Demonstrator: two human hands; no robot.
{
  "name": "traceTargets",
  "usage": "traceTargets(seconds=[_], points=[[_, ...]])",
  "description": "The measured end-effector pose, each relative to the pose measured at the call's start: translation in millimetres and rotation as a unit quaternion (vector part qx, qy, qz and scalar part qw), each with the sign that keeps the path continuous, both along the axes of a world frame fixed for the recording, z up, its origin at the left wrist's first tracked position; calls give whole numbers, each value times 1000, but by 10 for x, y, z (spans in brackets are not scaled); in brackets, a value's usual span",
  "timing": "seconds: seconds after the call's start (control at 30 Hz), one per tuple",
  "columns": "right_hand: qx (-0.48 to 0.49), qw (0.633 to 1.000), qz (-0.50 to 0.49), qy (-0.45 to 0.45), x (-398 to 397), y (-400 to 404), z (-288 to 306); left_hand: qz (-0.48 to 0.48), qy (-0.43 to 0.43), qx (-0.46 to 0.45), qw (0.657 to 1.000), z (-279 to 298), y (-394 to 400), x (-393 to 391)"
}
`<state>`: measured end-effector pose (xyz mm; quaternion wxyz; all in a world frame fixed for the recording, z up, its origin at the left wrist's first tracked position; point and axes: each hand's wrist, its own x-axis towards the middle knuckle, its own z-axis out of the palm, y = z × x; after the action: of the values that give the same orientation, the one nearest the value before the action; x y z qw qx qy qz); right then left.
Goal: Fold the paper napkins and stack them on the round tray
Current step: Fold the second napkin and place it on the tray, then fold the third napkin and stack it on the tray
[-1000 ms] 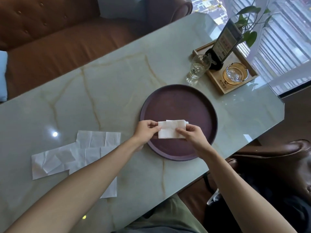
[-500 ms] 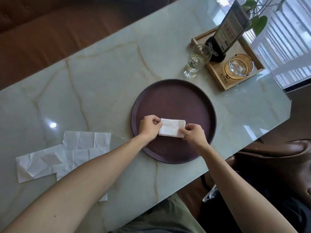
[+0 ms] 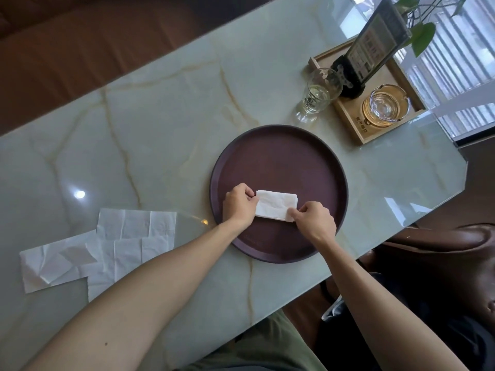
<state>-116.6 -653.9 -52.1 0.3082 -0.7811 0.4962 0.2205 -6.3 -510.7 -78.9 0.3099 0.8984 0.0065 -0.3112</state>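
A folded white napkin (image 3: pixel 274 205) lies over the near half of the round dark-purple tray (image 3: pixel 281 162). My left hand (image 3: pixel 239 204) pinches its left end with curled fingers. My right hand (image 3: pixel 313 219) pinches its near right corner. I cannot tell whether the napkin rests flat on the tray or is held just above it. Several unfolded creased napkins (image 3: pixel 128 242) lie overlapping on the marble table (image 3: pixel 160 116) to the left, partly hidden by my left forearm.
A drinking glass (image 3: pixel 320 93) stands beyond the tray. Behind it, a wooden tray (image 3: pixel 375 129) holds an amber glass ashtray (image 3: pixel 385 105) and a sign stand (image 3: pixel 375 46). Brown seats lie past the far edge and at the right corner.
The folded napkin went from a loose fold with a raised flap to a compact rectangle low over the tray. Both hands keep hold of its ends. The view has shifted slightly.
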Motion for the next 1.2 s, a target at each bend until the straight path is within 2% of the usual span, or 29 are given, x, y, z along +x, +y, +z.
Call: traceTargets(seconds=[0.17,0.27,0.4,0.53,0.87,1.07,1.2], points=[[-56,997,37,27,-12,29,131,13,-21,-8,1000,93,162,32],[-71,996,58,-5,110,126,270,6,-32,-21,999,222,411,122],[-16,985,139,-96,431,469,436,-21,-22,-46,998,372,960,257],[41,955,261,-133,810,1066,504,32,-19,-59,998,474,1653,282],[107,879,449,-119,1194,2618,454,150,-35,-17,988,562,3285,-123],[85,866,487,-76,1103,3159,231,195,-19,19,980,424,3830,-451],[50,875,479,-52,1029,3335,119,210,4,28,977,297,4056,-596]])
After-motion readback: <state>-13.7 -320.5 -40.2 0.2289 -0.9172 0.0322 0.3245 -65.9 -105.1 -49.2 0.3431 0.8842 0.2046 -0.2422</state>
